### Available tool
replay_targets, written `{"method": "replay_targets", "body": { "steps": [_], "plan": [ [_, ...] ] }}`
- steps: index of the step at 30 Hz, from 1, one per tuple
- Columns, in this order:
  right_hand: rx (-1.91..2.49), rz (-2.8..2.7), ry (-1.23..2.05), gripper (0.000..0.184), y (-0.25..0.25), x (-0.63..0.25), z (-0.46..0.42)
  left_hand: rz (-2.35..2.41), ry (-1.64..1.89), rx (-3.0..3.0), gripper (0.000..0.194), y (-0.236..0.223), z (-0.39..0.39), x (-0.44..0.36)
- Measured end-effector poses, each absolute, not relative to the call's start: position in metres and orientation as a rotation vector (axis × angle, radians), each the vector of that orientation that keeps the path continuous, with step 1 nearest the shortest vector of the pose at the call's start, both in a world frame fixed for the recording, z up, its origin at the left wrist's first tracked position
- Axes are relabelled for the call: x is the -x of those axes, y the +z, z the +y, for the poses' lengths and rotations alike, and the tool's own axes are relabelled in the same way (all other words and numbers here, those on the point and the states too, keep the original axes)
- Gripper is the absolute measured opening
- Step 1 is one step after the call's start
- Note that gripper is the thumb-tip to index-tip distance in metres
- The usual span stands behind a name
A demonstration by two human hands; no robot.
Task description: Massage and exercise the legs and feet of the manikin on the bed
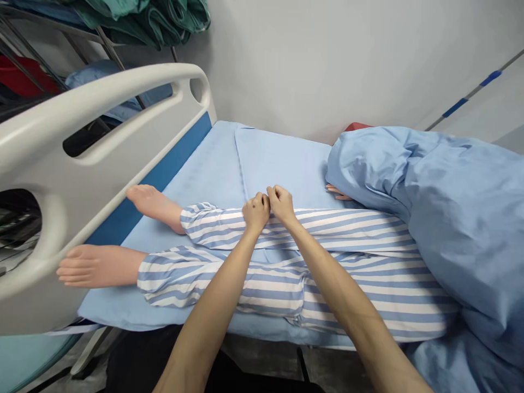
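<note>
My left hand (257, 211) and my right hand (281, 203) are closed into fists, side by side and nearly touching. Both are at the far leg of a pair of blue-and-white striped trousers (344, 225), around the knee. The fingers curl away from me, so whatever they grip, if anything, is hidden. The trousers are on a manikin lying on its back, with smooth bare feet (100, 266) pointing left. A bunched light-blue quilt (462, 202) covers its upper body. From under the quilt's edge a manikin hand (338, 192) pokes out onto the light-blue bed sheet (282, 158).
A cream bed end board (135, 134) with cut-out grips rises at the left, close to the feet. Behind it stands a metal rack with folded green cloths (164, 22). A grey wall (311, 60) borders the bed's far side. A teal surface (33, 357) lies at lower left.
</note>
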State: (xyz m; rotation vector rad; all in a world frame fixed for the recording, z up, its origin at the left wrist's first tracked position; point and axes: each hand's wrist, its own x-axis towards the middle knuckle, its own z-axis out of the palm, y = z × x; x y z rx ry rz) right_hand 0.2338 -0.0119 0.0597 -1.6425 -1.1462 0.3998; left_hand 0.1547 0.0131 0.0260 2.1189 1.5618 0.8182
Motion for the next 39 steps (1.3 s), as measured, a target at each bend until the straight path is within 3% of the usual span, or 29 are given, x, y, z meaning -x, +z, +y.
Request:
{"method": "replay_targets", "body": {
  "steps": [4, 12, 17, 25, 31, 39],
  "plan": [
    [1.599, -1.277, 0.290, 0.040, 0.081, -0.252, -0.018, 1.597, 0.818, -2.125, 0.027, 0.025, 0.012, -0.157],
    [1.782, -1.202, 0.285, 0.039, 0.023, -0.260, -0.033, 1.636, 0.808, -2.189, 0.021, 0.016, 0.013, -0.154],
    [1.750, -1.133, 0.294, 0.039, 0.023, -0.259, -0.030, 1.594, 0.769, -2.069, 0.023, 0.030, 0.014, -0.159],
    [1.622, -1.072, 0.409, 0.040, 0.025, -0.265, -0.030, 1.341, 1.118, -1.665, 0.034, 0.059, 0.012, -0.208],
    [1.580, -1.011, 0.421, 0.040, 0.021, -0.266, -0.027, 1.516, 0.940, -1.910, 0.039, 0.028, 0.007, -0.209],
    [1.831, -1.187, 0.314, 0.037, 0.041, -0.275, -0.034, 1.607, 0.702, -2.067, 0.030, 0.037, 0.001, -0.208]
  ]
}}
